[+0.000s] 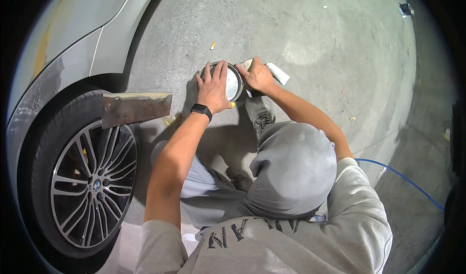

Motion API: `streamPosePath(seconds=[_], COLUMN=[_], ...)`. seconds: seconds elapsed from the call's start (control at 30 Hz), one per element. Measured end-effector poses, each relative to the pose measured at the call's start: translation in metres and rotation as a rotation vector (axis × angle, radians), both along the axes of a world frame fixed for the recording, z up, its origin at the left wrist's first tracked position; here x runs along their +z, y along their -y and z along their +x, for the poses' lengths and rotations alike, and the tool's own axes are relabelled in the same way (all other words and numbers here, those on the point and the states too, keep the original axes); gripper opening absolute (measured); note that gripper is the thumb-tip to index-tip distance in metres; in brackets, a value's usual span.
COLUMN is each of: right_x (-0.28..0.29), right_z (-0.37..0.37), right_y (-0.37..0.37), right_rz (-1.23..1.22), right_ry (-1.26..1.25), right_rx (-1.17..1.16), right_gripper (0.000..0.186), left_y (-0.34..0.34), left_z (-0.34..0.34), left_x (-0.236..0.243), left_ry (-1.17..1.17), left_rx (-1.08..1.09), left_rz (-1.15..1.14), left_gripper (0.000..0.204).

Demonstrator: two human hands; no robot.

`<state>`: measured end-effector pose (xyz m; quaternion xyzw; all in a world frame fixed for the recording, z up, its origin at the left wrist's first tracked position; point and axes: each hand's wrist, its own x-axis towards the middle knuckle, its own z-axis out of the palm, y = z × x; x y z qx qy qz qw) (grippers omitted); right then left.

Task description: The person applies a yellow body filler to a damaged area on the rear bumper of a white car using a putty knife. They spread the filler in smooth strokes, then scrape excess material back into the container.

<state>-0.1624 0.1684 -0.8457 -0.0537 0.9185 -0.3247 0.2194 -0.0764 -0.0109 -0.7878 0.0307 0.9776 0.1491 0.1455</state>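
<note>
A round tin (232,85) with a pale silvery top stands on the floor in front of me. My left hand (212,88), with a dark watch on the wrist, spans the tin's left side, fingers over its far rim and thumb toward its near side. Against the tin's right edge my right hand (258,77) is closed. A flat, pale-edged piece (246,63) shows by its fingers, like a scraper blade, mostly hidden by the hand. Just right of that hand is a white tube (278,73); I cannot tell whether the hand touches it.
At left are a grey car's wheel (95,184) and fender (46,87). A brown metal plate (137,110) with a putty-crusted edge overlaps the tyre. My right knee (296,167) rises close behind my right hand. A blue hose (403,177) lies at right. Cigarette butts (212,45) dot the floor.
</note>
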Motion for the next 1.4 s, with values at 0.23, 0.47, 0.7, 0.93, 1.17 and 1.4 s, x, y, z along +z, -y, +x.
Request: streamPosePath(seconds=[0.23,0.47,0.7,0.93,1.17,1.4], right_x=[-0.027,-0.037,-0.016,0.015,-0.006,-0.033], right_z=[0.011,0.011,0.01,0.016,0.018,0.017], right_y=[0.008,0.01,0.008,0.011,0.02,0.019], right_rz=[-0.098,-0.222,-0.085,0.027,-0.07,-0.151], right_ry=[-0.014,0.091,0.068,0.047,0.104,0.119], right_rx=[-0.135,-0.16,-0.133,-0.125,-0.17,-0.135], right_gripper=[0.086,0.083,0.088,0.081,0.087,0.084], left_y=[0.002,0.002,0.002,-0.008,-0.01,-0.01], left_z=[-0.004,-0.004,-0.003,0.007,0.004,0.002], left_x=[-0.001,-0.003,0.001,0.005,-0.001,-0.002], left_ry=[-0.013,0.003,-0.051,-0.009,0.014,0.028], left_rx=[-0.017,-0.023,-0.003,0.193,0.175,0.165], left_rz=[0.032,0.033,-0.001,0.028,-0.013,-0.022], left_gripper=[0.136,0.132,0.127,0.129,0.131,0.13])
